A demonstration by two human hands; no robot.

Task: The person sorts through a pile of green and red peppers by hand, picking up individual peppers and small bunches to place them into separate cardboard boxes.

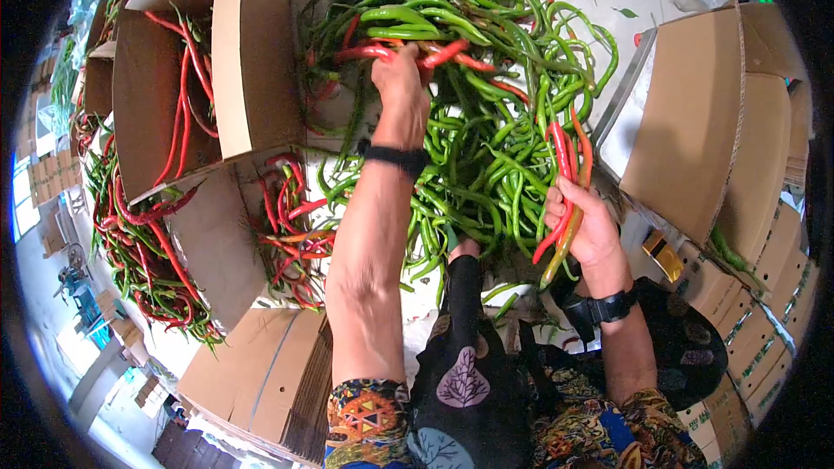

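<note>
Red peppers (562, 148): a few in our right hand (591, 227), fingers closed around them, beside the green pile (460, 148).
Left hand (401, 80): at more red peppers (445, 55) atop that pile, fingertips hidden; we cannot tell how closed they are.
Left carton (228, 52): open, long red peppers (185, 126) inside.
Right carton (686, 113): we cannot make out its contents.

Left arm (369, 278) reaching far forward, nearly straight, wrist (395, 152) in line; left hand (400, 78) pointing away, fingertips hidden. Right arm (627, 343) reaching less far; right hand (586, 221) turned inward, fingers (554, 208) curled into grip.
</note>
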